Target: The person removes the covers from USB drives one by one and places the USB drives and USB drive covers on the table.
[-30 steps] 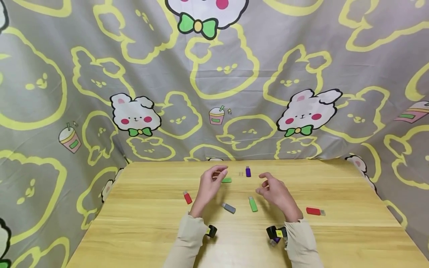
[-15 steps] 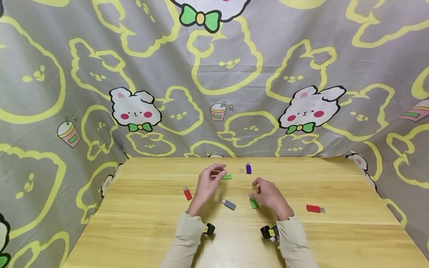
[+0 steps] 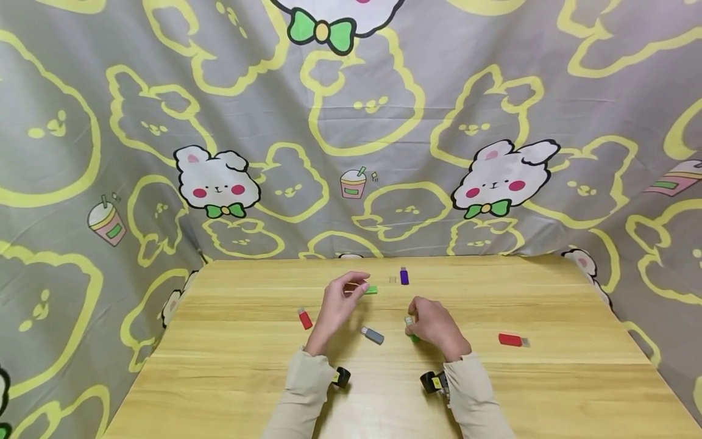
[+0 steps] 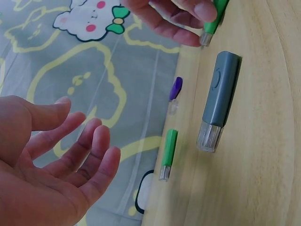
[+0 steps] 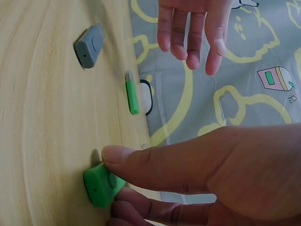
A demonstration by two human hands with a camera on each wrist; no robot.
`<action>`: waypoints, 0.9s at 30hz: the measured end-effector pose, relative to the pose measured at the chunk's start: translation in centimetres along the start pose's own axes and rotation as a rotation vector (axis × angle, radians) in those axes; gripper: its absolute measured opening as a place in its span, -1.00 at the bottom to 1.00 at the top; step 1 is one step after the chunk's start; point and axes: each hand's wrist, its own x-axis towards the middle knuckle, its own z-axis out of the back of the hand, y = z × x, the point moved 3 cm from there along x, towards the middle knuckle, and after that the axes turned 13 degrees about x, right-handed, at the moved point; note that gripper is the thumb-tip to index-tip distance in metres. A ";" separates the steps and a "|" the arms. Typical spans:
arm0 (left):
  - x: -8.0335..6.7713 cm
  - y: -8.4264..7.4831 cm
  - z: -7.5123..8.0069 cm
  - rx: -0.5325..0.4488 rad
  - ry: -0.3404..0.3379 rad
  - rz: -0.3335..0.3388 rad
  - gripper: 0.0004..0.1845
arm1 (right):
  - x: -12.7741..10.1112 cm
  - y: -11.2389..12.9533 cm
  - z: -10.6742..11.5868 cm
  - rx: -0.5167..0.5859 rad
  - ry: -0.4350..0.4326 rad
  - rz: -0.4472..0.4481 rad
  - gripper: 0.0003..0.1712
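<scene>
Right hand [image 3: 434, 324] pinches the green USB stick [image 5: 101, 184] on the desk [image 3: 219, 366]. Left hand [image 3: 337, 302] hovers at its 10 o'clock, fingers relaxed and holding nothing.

Two red drives [image 3: 304, 319] [image 3: 510, 339] and a purple drive [image 3: 404, 276] lie apart.

From where I'm sitting, both forearms come in from the bottom edge in beige sleeves, each wrist with a small black camera strapped on. Left hand [image 3: 337, 303] is up off the surface, palm turned inward, fingers [image 4: 89, 153] loosely spread and relaxed, nothing in it. Right hand [image 3: 433, 323] is lower and down at the surface, knuckles up, thumb [image 5: 155, 165] stretched out flat and the other fingertips curled under it in a pinch.
</scene>
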 end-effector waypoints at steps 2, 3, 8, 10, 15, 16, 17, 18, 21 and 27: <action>0.0 0.1 0.0 0.000 0.003 0.000 -0.76 | 0.0 0.0 0.0 -0.006 -0.012 0.008 -0.65; 0.0 0.1 0.0 -0.002 0.003 0.000 -0.76 | 0.0 0.0 0.0 -0.007 -0.017 0.010 -0.65; -0.1 -0.5 0.3 -0.019 -0.006 0.005 -0.75 | 0.1 -0.1 0.0 0.005 -0.036 0.013 -0.70; -0.4 -1.4 0.7 -0.027 -0.003 0.001 -0.76 | 0.2 -0.2 0.1 0.016 -0.041 0.019 -0.75; -1.0 -3.6 1.6 -0.036 0.023 -0.020 -0.78 | 0.2 -0.3 0.4 0.055 -0.049 0.029 -0.80; -1.0 -3.8 1.7 -0.037 0.024 -0.024 -0.79 | 0.2 -0.3 0.6 0.065 -0.053 0.035 -0.81; -1.0 -3.9 1.7 -0.037 0.025 -0.026 -0.79 | 0.2 -0.2 0.7 0.075 -0.060 0.048 -0.82; -1.0 -4.0 1.7 -0.038 0.024 -0.029 -0.80 | 0.2 -0.1 1.0 0.082 -0.069 0.067 -0.83; -1.0 -4.1 1.6 -0.044 0.025 -0.039 -0.80 | 0.2 0.4 1.6 0.105 -0.085 0.121 -0.86; -1.0 -4.3 1.3 -0.083 0.070 -0.037 -0.83 | 0.3 1.2 2.2 0.195 -0.080 0.187 -0.88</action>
